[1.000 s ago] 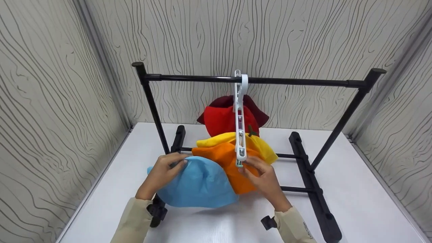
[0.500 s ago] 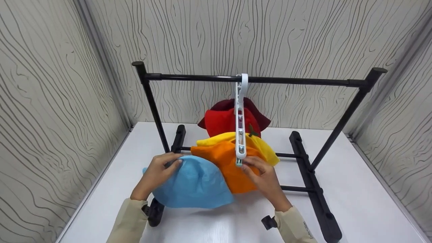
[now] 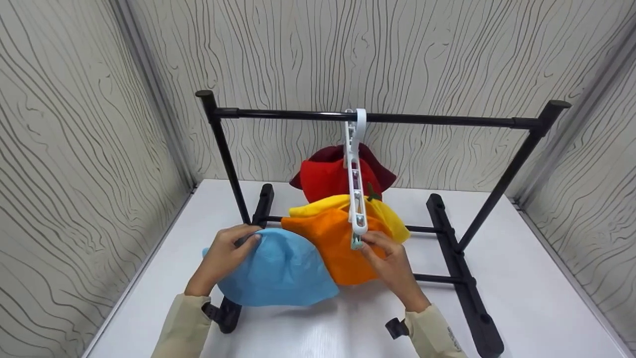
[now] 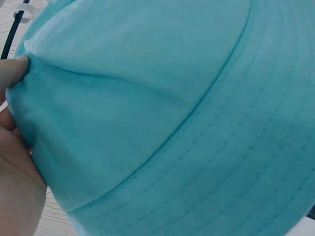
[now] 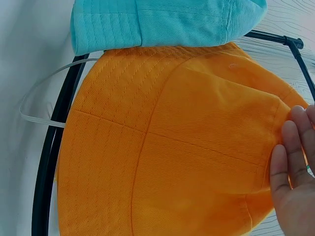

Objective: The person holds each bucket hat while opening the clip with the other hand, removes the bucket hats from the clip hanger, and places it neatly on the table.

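Head view shows the left hand (image 3: pixel 223 256), nearly closed, pinching the crown of a light-blue hat (image 3: pixel 278 273) beside an orange hat (image 3: pixel 333 253) under a white hanger (image 3: pixel 355 145), whose pale green clip (image 3: pixel 356 242) the right hand (image 3: pixel 391 264) pinches between slightly parted thumb and fingers.

We list, left of centre in the head view, one blue hat (image 3: pixel 278 273) of matt cloth, brim ridged with stitching; at centre, one orange hat (image 3: pixel 338 248) of matt, finely ribbed cloth, likewise stitched. We record, upper centre, one hanger (image 3: pixel 353 160) in smooth white plastic and one rack (image 3: pixel 437 120) of glossy black, metal-looking tube. We enter, lower right, a smooth, sheened white tabletop (image 3: pixel 521 288).
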